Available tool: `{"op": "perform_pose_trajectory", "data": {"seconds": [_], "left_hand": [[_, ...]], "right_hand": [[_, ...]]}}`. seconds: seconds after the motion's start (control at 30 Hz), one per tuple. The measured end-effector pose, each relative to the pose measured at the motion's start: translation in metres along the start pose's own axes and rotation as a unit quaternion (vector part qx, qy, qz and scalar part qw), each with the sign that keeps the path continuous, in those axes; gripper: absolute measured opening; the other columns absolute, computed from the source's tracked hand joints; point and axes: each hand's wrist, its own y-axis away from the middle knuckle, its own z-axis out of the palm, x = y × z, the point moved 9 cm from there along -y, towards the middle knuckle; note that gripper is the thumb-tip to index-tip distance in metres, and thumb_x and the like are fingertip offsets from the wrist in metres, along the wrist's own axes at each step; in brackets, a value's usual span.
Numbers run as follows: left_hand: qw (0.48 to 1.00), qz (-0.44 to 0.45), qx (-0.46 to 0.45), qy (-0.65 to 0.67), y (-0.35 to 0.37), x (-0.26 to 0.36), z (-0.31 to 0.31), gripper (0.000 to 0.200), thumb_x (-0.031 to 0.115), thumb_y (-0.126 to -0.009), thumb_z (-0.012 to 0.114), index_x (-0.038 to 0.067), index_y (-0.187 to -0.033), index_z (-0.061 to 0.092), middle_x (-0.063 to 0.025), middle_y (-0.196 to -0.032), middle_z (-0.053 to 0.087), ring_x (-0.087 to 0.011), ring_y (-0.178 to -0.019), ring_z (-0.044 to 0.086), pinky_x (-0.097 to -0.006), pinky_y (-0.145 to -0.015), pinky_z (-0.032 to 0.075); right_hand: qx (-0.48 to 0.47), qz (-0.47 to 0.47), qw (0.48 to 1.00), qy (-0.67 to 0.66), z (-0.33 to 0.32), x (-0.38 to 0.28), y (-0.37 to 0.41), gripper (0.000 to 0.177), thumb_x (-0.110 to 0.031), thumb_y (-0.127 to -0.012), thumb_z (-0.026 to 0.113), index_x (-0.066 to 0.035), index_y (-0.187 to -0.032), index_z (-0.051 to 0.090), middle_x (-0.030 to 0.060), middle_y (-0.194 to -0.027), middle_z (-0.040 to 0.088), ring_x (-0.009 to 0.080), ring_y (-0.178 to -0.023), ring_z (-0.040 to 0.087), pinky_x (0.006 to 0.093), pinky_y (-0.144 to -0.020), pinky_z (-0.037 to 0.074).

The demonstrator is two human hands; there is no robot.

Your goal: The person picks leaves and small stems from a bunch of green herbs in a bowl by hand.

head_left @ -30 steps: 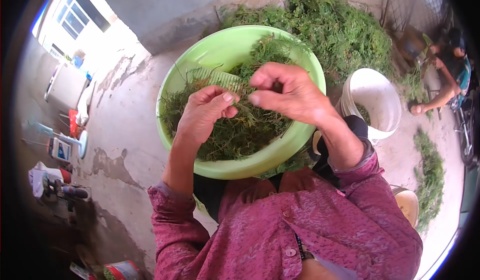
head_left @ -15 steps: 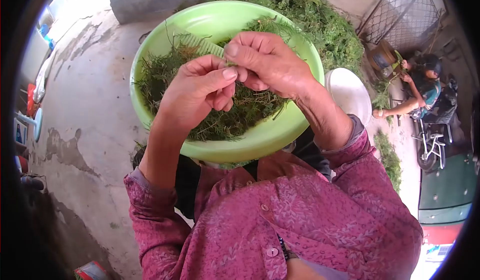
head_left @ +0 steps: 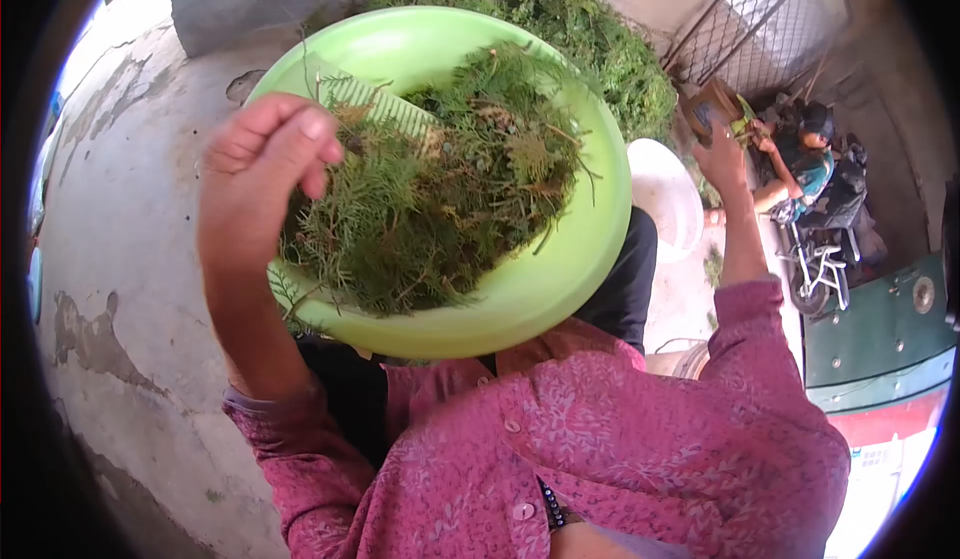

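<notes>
The right hand (head_left: 722, 159) has swung out past the round white bucket (head_left: 665, 199), its grip unclear, leaving the left hand (head_left: 265, 149) pinched closed beside feathery green sprigs (head_left: 370, 219) in the lime-green plastic basin (head_left: 550, 304), apparently interrupting two-handed fingerwork.

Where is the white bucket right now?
In the head view, the white bucket stands on the floor to the person's right, just beyond the right rim of the green basin, between it and the right hand.
</notes>
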Motion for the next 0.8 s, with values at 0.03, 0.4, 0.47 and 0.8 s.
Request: {"op": "perform_pose_trajectory", "data": {"seconds": [0.03, 0.4, 0.47, 0.8], "left_hand": [[1.0, -0.028, 0.001, 0.007, -0.001, -0.007, 0.002, 0.012, 0.013, -0.085, 0.058, 0.002, -0.08, 0.061, -0.0002, -0.067, 0.057, -0.005, -0.052, 0.046, -0.0177, -0.047, 0.037], [0.999, -0.048, -0.005, 0.015, -0.006, -0.004, 0.012, 0.012, 0.012, -0.082, 0.063, 0.001, -0.08, 0.06, 0.0032, -0.062, 0.054, -0.0028, -0.053, 0.046, -0.0172, -0.048, 0.037], [0.999, -0.04, -0.012, 0.018, -0.003, -0.008, 0.009, 0.011, 0.011, -0.081, 0.063, 0.0, -0.079, 0.06, 0.0037, -0.061, 0.054, -0.0028, -0.053, 0.045, -0.0178, -0.048, 0.036], [0.922, 0.134, -0.147, -0.332, 0.014, -0.006, 0.058, 0.014, 0.016, -0.076, 0.063, 0.003, -0.077, 0.059, -0.0097, -0.067, 0.059, -0.0206, -0.06, 0.057, -0.0314, -0.056, 0.046]], "right_hand": [[0.006, -0.006, 1.0, 0.002, -0.008, -0.008, -0.007, 0.04, -0.029, -0.08, 0.058, -0.002, -0.11, 0.056, 0.018, -0.095, 0.063, 0.0268, -0.083, 0.061, 0.0354, -0.073, 0.049], [-0.257, -0.332, 0.804, -0.421, -0.048, -0.334, 0.031, 0.018, -0.017, -0.079, 0.061, -0.006, -0.092, 0.062, 0.0112, -0.079, 0.064, 0.0265, -0.069, 0.063, 0.0356, -0.066, 0.05], [-0.24, -0.381, 0.829, -0.332, -0.019, -0.352, 0.032, 0.01, -0.015, -0.076, 0.06, -0.007, -0.081, 0.061, 0.0116, -0.072, 0.062, 0.0315, -0.067, 0.06, 0.0395, -0.065, 0.049], [-0.163, -0.387, 0.892, -0.167, -0.009, -0.362, 0.039, 0.015, -0.02, -0.072, 0.066, -0.007, -0.074, 0.058, 0.0148, -0.065, 0.059, 0.0348, -0.069, 0.061, 0.0447, -0.062, 0.05]]}}
